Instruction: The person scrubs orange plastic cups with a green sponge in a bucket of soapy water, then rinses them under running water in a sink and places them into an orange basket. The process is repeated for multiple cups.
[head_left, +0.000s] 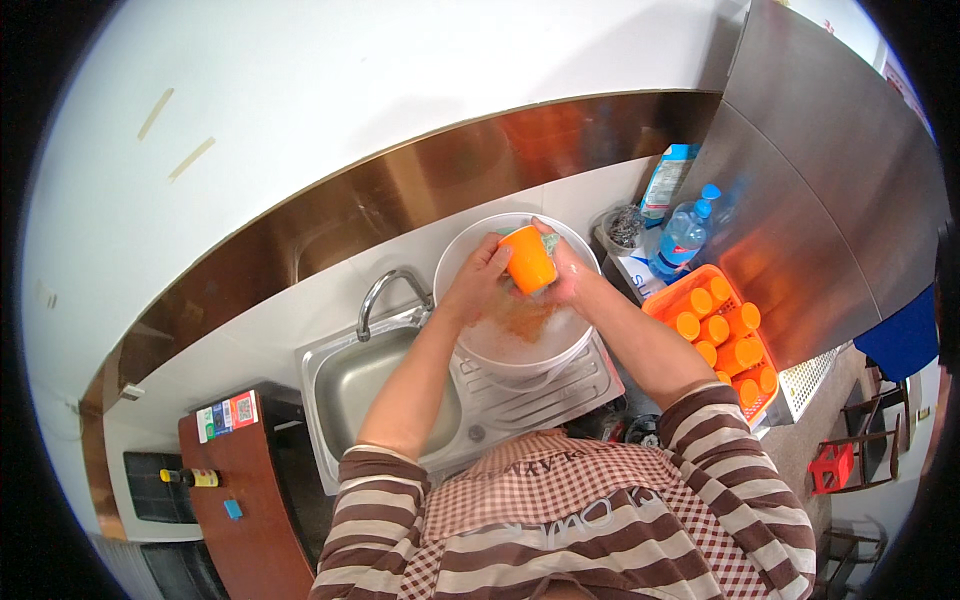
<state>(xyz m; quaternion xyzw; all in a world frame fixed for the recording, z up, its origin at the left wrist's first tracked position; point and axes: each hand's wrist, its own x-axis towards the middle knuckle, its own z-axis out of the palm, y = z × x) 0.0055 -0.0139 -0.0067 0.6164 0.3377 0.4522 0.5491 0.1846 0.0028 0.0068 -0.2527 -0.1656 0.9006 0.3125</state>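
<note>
An orange cup is held over a large white bucket of foamy water. My left hand grips the cup's left side, its thumb on the outer wall. At the right, my right hand holds a green scouring cloth against the cup; its fingers are partly hidden behind the cup. The bucket stands on the ridged drainboard of a stainless steel sink. Orange cups fill an orange plastic basket on the right.
A sink basin with a curved chrome faucet is at the left. Beyond the basket stand a clear plastic bottle and a tub of steel wool. A steel cabinet rises at the right; a brown table is at the lower left.
</note>
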